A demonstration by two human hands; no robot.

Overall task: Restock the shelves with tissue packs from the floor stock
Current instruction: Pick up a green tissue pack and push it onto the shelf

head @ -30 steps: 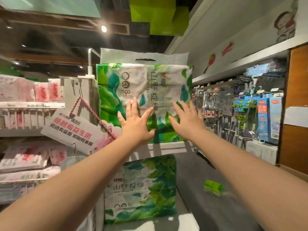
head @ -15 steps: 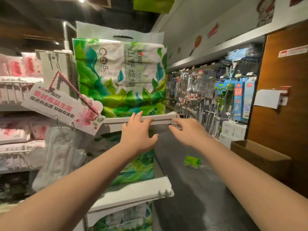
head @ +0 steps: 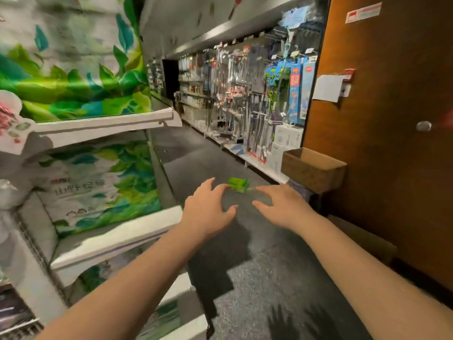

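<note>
Head view, only view: both my hands are out in front over the aisle floor (head: 257, 278), empty. My left hand (head: 208, 212) has fingers spread and loosely bent, holding nothing; my right hand (head: 282, 207) is the same, relaxed, nothing in it. Tissue packs: a big green leaf-print pack (head: 73, 69) sits on the upper shelf (head: 107, 123) at 10 o'clock, another green pack (head: 103, 187) stands on the middle shelf (head: 117, 236) at 9 o'clock, and a third peeks out below at 7 o'clock, mostly hidden by my left forearm. A small green pack (head: 237, 184) lies on the floor at 12 o'clock just beyond my fingertips, not touched. Step, my guess: between packs, reaching for the next stock item, probably that small floor pack. The next move calls for going lower and farther forward, then closing both hands, or one, around it. A cardboard box (head: 311, 168) at 2 o'clock sits against the brown door (head: 392, 119); its contents are not visible. Hard to read: the shelf packs are motion-blurred, the top pack is cropped by the frame edge, print is barely legible, and the hanging goods (head: 257, 94) at 1 o'clock are too small to identify. Main floor stock is not in view.
</note>
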